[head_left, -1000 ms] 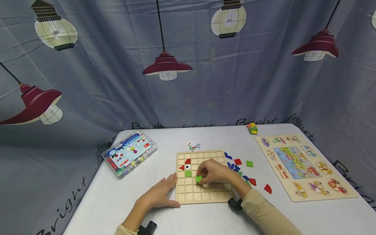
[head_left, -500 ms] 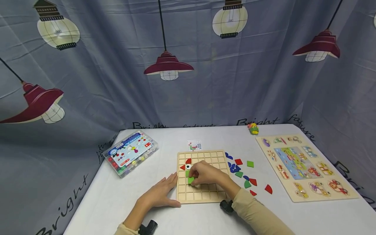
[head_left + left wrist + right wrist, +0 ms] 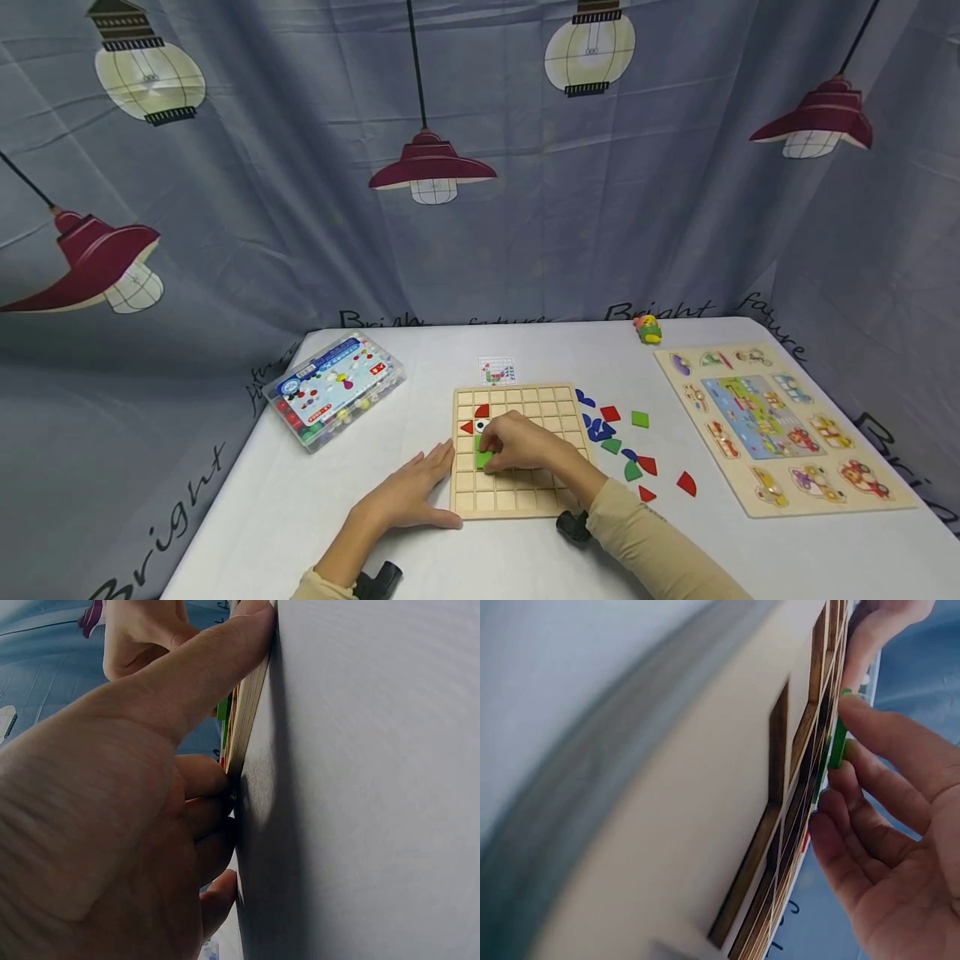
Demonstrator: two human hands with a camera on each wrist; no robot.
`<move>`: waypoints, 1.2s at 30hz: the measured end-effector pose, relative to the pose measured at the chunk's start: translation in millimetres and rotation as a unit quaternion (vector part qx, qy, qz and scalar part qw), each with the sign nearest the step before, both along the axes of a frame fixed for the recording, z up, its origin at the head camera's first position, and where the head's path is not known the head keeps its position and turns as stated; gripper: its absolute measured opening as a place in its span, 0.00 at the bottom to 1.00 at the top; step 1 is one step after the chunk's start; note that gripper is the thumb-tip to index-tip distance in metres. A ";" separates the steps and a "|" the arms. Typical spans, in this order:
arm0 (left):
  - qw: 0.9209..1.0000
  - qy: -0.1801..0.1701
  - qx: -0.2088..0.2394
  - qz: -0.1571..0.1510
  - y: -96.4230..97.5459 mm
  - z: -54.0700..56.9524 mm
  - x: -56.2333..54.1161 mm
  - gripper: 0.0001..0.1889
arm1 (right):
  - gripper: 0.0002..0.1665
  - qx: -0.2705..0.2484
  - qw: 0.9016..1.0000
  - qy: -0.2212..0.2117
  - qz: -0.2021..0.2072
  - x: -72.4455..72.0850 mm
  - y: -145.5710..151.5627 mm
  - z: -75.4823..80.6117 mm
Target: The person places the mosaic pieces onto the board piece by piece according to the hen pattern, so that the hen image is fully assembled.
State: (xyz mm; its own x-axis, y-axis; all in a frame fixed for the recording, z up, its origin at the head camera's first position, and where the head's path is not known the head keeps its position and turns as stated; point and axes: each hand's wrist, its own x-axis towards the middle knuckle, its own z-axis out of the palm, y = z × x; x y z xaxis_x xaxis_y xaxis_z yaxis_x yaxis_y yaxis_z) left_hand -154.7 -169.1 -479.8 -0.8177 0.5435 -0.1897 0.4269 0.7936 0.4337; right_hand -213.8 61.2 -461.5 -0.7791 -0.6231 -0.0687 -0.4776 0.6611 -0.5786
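Note:
My right hand (image 3: 520, 442) pinches a green square tile (image 3: 838, 742) between thumb and fingertips, at the left part of a wooden grid board (image 3: 517, 503). In the right wrist view the tile stands edge-on at the board's surface; whether it is fully seated in a cell, I cannot tell. Just above it lie another green square, partly covered by my fingers, a round eye piece (image 3: 481, 426), a red triangle (image 3: 467, 427) and a red quarter-circle (image 3: 482, 411). My left hand (image 3: 408, 493) lies with extended fingers against the board's left edge, thumb at its lower-left corner.
Loose blue, red and green pieces (image 3: 647, 465) lie right of the board. Behind it is a small picture card (image 3: 497, 371). A clear plastic box (image 3: 337, 390) stands left; a wooden picture puzzle (image 3: 787, 433) and a small toy figure (image 3: 647, 329) are right.
My right hand has moved left across the board with the green square tile, bringing it below the other green square and then slightly lower. My left hand has stayed at the board's edge.

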 end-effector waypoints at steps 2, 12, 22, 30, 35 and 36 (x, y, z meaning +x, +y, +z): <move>1.000 0.002 -0.001 -0.001 -0.2 -0.7 -0.1 0.59 | 0.12 0.003 1.000 0.001 0.000 -1.0 -0.9 -1.8; 1.000 0.003 0.001 -0.002 -0.8 -0.8 0.1 0.59 | 0.13 0.012 1.000 0.011 -0.001 -3.8 -2.8 -3.9; 1.000 0.003 -0.002 0.000 -0.2 -0.7 -0.4 0.59 | 0.13 0.022 1.000 0.015 0.000 -2.9 -3.1 -1.7; 1.000 0.001 -0.002 0.000 0.4 -0.1 -0.6 0.60 | 0.13 0.022 1.000 0.018 0.008 -2.5 -3.2 -1.6; 1.000 -0.002 0.001 -0.001 -0.1 0.1 0.6 0.60 | 0.13 0.026 0.999 0.021 0.008 -2.5 -3.6 -2.2; 1.000 -0.002 0.002 -0.001 -0.2 0.1 0.6 0.60 | 0.13 0.028 0.999 0.022 0.007 -2.3 -3.7 -2.0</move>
